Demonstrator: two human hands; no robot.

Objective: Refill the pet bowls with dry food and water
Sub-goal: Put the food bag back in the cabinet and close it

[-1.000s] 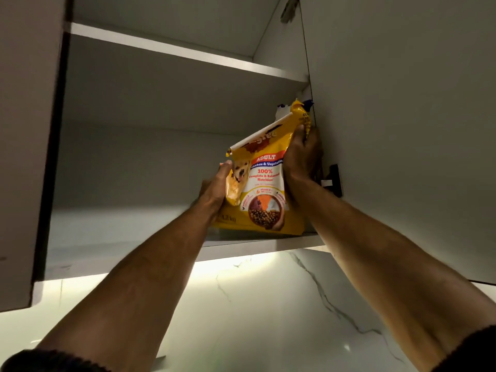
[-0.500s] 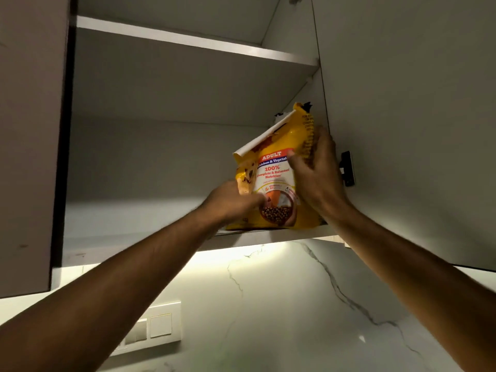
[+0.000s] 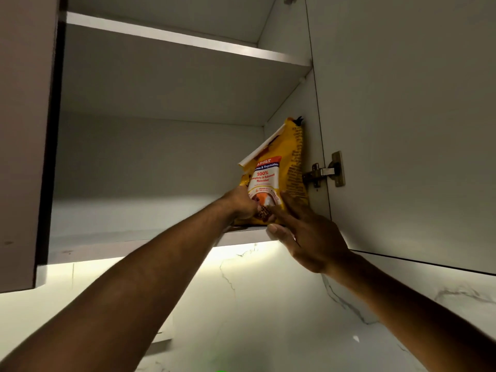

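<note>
food bag (image 3: 271,173) stands upright on the lower cupboard shelf (image 3: 134,237), long axis vertical, above and ahead of both hands. left hand (image 3: 241,202) curled on its lower left edge, nearer. right hand (image 3: 308,234) open, fingers splayed, touching the lower right corner, gripping nothing.

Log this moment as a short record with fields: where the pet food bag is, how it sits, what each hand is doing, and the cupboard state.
item: yellow dry pet food bag
location: lower shelf of the wall cupboard, at its right end, by the side wall near the hinge
posture: upright, top folded over
left hand: closed on the bag's lower left edge
right hand: fingers spread, against the bag's lower right front, not gripping
cupboard door: open
upper shelf: nothing visible from below
bowls: not in view
</note>
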